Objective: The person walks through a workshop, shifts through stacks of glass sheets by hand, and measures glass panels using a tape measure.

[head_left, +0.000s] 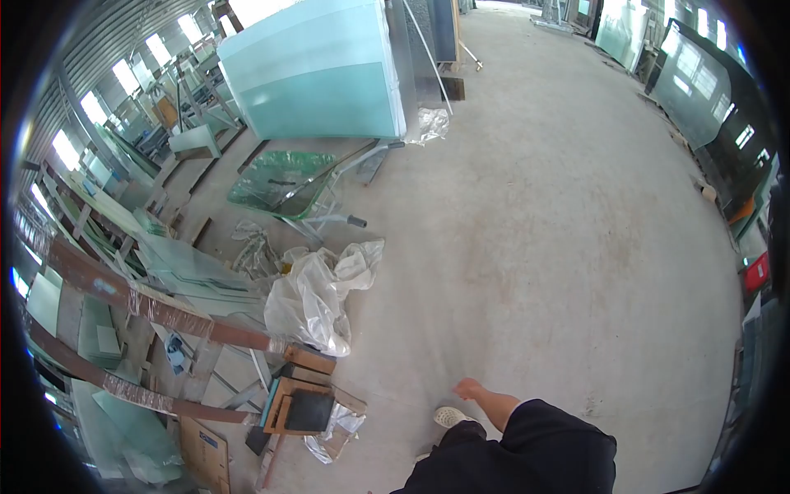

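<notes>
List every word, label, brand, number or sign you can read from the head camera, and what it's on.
No text is legible in this view.
Dark blue label on the cardboard panel at lower left: too small and blurred to read.
Red object at the right edge: no lettering can be made out.
</notes>
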The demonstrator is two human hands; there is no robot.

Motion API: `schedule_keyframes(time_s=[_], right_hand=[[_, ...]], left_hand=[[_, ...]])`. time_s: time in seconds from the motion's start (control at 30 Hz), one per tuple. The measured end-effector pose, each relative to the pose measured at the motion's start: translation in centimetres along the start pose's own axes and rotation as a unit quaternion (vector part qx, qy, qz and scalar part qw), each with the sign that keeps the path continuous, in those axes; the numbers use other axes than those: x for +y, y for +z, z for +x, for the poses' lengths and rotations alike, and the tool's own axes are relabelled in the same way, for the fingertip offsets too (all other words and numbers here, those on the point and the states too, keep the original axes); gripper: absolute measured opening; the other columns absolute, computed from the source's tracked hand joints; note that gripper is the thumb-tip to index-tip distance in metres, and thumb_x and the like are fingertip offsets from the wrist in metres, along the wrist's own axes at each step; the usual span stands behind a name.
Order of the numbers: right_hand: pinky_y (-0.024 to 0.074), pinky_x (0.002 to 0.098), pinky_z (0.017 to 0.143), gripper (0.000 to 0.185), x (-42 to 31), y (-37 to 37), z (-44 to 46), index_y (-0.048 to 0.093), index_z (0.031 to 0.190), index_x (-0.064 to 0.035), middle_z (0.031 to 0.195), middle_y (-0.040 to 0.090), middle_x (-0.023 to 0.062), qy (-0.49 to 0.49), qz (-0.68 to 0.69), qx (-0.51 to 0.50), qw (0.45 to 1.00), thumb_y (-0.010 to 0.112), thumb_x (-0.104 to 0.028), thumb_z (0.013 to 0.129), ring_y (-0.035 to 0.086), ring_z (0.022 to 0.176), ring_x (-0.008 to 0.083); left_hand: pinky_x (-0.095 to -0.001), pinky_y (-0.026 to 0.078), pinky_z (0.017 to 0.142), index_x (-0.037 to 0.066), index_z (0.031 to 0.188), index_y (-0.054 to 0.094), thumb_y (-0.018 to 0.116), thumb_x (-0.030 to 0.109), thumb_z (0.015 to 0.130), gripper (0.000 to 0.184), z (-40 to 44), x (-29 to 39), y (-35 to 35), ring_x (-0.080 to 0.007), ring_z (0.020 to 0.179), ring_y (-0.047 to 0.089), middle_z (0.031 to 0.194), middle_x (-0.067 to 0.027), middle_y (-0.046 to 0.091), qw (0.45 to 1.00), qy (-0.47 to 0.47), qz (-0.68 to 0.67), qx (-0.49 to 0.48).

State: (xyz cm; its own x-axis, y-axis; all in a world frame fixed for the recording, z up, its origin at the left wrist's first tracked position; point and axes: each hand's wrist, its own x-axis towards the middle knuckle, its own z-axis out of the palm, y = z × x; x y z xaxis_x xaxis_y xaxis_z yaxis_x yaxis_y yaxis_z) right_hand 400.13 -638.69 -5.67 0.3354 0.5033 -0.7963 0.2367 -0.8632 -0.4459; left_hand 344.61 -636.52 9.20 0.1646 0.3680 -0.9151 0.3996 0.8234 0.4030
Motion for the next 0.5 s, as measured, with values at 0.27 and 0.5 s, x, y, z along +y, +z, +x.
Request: schedule_keyframes(time_s=[0.27, 0.5], right_hand=[[0.0528, 0.0454, 0.073, 0.044, -11.4, 7.7, -0.3, 0.07, 0.078, -0.0015, 0.077, 0.07, 0.0153, -0.157, -0.143, -0.029, 0.977, 0.052, -0.042, 0.082, 0.069, 0.077, 0.0325], [0.0508, 0.0468, 0.085, 0.049, -25.3, 19.5, -13.3, 0.072, 0.107, -0.0075, 0.111, 0.069, 0.0173, -0.191, -0.425, -0.275, 0.841, 0.066, -0.047, 0.079, 0.065, 0.102, 0.0308]], left_hand=[[-0.0252, 0.033, 0.046, 0.019, 0.059, 0.037, 0.035, 0.059, 0.1, 0.057, -2.0, -9.3, -3.9, -0.0091, 0.045, 0.037, 0.052, 0.0044, 0.036, 0.977, 0.058, -0.146, -0.147], [-0.0259, 0.032, 0.044, 0.019, 0.058, 0.037, 0.035, 0.058, 0.1, 0.058, -1.3, -14.5, -7.8, -0.0093, 0.043, 0.035, 0.05, 0.0042, 0.035, 0.972, 0.122, -0.168, -0.109]])
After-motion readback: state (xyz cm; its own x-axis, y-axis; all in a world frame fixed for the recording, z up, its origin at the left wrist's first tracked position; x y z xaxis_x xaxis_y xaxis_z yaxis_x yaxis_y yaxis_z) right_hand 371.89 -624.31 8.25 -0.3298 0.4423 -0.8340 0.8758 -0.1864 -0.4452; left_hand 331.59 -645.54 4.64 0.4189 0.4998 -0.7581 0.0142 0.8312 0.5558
